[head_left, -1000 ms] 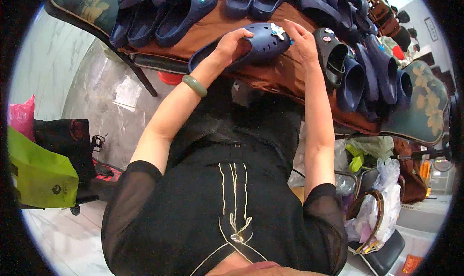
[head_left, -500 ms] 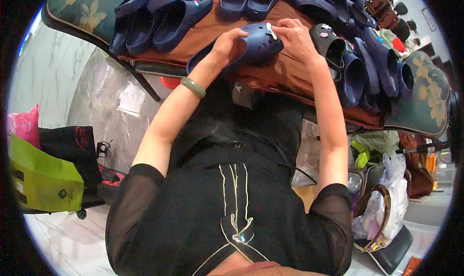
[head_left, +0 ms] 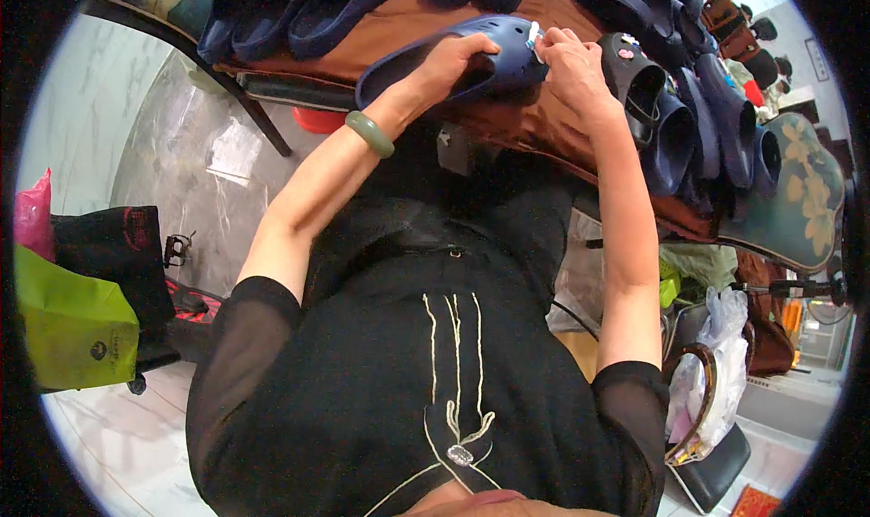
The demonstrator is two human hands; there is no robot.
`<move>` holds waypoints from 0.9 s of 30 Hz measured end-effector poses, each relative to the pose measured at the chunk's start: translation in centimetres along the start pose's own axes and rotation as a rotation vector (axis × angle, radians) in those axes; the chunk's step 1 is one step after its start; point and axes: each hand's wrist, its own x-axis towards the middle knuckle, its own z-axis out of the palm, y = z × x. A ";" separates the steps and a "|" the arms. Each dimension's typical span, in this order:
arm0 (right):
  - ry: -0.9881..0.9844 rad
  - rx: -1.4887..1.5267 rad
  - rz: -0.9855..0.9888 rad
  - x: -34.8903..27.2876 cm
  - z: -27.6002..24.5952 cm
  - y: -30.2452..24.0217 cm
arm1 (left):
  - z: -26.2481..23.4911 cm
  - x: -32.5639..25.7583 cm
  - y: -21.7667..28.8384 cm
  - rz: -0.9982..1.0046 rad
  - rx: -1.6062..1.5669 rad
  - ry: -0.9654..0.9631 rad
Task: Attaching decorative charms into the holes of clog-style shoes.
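Observation:
A navy blue clog [head_left: 391,77] with round holes in its toe is held over the front edge of the brown-covered table. My left hand [head_left: 446,67], with a green bangle on its wrist, grips the clog at its opening, the thumb lying on the upper. At the toe, the fingers of my right hand [head_left: 575,71] are pinched around a small white shoe charm [head_left: 533,35] lying against the holes. The fingertips partly hide the charm, so how deep it sits cannot be seen. Just right of that hand rests a black clog [head_left: 627,80] with small charms on it.
Several navy clogs [head_left: 349,14] line the table's left side, and more navy clogs [head_left: 669,145] crowd the right. Flower-patterned chair seats [head_left: 788,191] flank the brown cloth [head_left: 503,123]. A green bag [head_left: 77,322] stands low at left; a clear plastic bag [head_left: 716,363] sits at right.
The clog has tilted so that more of its opening shows, with both hands still on it. The whole view has shifted slightly, and the table sits higher in it.

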 end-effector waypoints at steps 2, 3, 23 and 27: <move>0.041 0.112 -0.011 0.6 1.4 0.8 | -0.5 0.4 -0.3 0.004 -0.018 -0.006; 0.089 0.221 -0.021 0.8 1.9 1.2 | -0.7 0.6 -0.4 0.014 -0.033 -0.013; -0.259 1.436 0.315 1.1 3.4 4.4 | 0.7 0.0 2.2 -0.197 -0.151 -0.043; -0.237 1.216 0.490 2.5 3.9 5.4 | -4.9 2.0 1.2 -0.139 -0.055 0.021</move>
